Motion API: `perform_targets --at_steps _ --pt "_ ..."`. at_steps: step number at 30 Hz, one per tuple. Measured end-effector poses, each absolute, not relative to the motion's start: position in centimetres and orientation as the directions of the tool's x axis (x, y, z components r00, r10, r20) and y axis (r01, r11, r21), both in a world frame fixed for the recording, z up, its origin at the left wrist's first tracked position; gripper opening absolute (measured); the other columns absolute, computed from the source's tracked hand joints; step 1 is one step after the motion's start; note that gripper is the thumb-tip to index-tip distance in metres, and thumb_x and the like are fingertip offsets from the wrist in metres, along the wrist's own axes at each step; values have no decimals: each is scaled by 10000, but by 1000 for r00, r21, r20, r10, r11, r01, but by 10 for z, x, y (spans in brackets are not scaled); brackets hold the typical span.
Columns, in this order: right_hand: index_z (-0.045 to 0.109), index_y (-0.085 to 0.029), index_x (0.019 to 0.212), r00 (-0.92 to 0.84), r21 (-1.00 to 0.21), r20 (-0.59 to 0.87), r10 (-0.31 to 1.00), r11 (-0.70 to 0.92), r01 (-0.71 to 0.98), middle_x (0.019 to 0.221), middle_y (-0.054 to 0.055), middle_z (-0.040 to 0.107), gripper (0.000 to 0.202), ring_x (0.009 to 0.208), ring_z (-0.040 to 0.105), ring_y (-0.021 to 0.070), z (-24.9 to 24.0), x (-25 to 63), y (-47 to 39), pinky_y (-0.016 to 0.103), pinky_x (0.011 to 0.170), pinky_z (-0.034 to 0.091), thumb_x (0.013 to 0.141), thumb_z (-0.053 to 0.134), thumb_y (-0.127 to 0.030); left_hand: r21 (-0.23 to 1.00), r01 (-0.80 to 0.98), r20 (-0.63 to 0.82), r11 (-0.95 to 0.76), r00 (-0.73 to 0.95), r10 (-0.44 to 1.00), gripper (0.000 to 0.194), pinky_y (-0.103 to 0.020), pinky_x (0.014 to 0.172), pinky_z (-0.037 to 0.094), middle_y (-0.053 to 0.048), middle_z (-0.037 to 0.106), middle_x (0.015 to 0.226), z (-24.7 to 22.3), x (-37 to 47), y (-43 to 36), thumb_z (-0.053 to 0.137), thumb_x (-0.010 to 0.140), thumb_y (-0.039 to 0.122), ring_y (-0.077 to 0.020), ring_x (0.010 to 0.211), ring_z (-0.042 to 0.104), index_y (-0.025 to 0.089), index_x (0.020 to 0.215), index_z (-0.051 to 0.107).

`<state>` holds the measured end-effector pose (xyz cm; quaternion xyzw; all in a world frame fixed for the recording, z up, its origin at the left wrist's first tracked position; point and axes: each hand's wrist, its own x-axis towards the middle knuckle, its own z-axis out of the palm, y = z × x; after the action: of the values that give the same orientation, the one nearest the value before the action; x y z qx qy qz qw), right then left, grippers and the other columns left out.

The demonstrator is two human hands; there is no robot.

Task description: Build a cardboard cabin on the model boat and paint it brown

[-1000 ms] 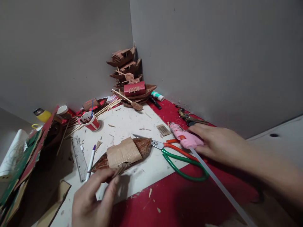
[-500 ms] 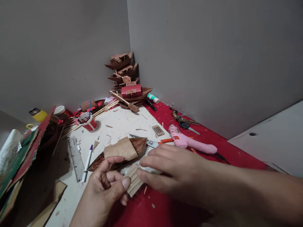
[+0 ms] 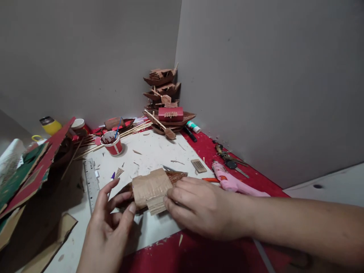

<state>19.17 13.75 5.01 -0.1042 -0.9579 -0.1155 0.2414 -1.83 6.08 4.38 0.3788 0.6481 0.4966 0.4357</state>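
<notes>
A cardboard model boat (image 3: 179,176) lies on the white board, with a curved brown cardboard cover (image 3: 150,184) over its middle. My left hand (image 3: 109,223) is at the boat's left part, thumb on the near side and another finger on the far side, index finger raised. In my right hand (image 3: 201,206), the fingers pinch the right end of a small ridged strip of corrugated cardboard (image 3: 156,206). This strip rests against the cover's near lower edge. My right hand hides part of the boat's right end and most of the scissors behind it.
A pink glue gun (image 3: 236,185) lies at right, near keys (image 3: 231,163). A small ridged cardboard piece (image 3: 198,166) lies beyond the boat. Further back stand a paint cup (image 3: 115,148) and stacked model boats (image 3: 173,113). A ruler (image 3: 91,182) and cardboard sheets (image 3: 31,178) are left.
The cardboard strip has moved from between both hands up against the boat's cover. My left hand has let go of it and moved to the boat. The view has shifted left.
</notes>
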Motion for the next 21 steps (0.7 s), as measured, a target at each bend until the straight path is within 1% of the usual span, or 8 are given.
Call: perform_targets --at_steps 2,4,7,10,12,16,21 --pt "598 -161 720 -866 180 483 134 952 247 698 36 559 254 637 453 152 48 189 138 319 617 326 919 446 -122 957 -35 -288 288 -235 928 811 -237 396 453 -49 675 957 39 -16 61 729 705 465 -108 425 569 302 1382 313" --pt "602 -162 720 -875 191 464 134 950 247 699 39 564 241 631 454 155 48 188 139 326 609 323 906 455 -118 937 -110 -346 332 -155 925 818 -231 368 435 -10 663 858 35 -13 62 693 742 471 -133 416 588 332 1417 252" --pt "617 -161 743 -896 206 426 123 952 228 716 47 578 216 628 455 162 50 189 141 335 600 320 883 459 -114 929 -152 -353 338 -86 932 840 -228 367 441 25 637 717 31 -10 64 657 781 466 -158 433 606 335 1461 183" --pt "627 -153 772 -911 202 398 111 958 205 730 59 585 201 625 450 168 51 189 143 335 590 318 867 453 -120 918 -182 -359 351 -8 933 836 -220 378 440 34 616 569 26 -10 68 612 822 474 -156 401 579 288 1483 136" --pt "628 -151 782 -917 187 381 118 961 202 735 66 586 200 614 439 170 50 189 144 334 573 306 858 445 -125 908 -200 -369 367 30 929 813 -205 381 423 20 623 529 23 -10 71 596 838 468 -144 376 555 259 1481 144" --pt "624 -156 786 -916 156 375 143 964 215 741 68 584 204 614 429 176 46 188 144 335 567 292 859 434 -138 909 -205 -365 362 22 931 799 -194 384 410 -1 644 525 20 -10 76 616 834 425 -128 359 528 217 1468 176" --pt "625 -150 818 -919 154 369 138 966 207 757 70 585 194 628 429 177 45 189 145 336 578 288 867 438 -147 923 -213 -327 319 -2 945 758 -208 396 414 14 620 484 18 -8 77 602 849 414 -134 358 517 217 1461 201"
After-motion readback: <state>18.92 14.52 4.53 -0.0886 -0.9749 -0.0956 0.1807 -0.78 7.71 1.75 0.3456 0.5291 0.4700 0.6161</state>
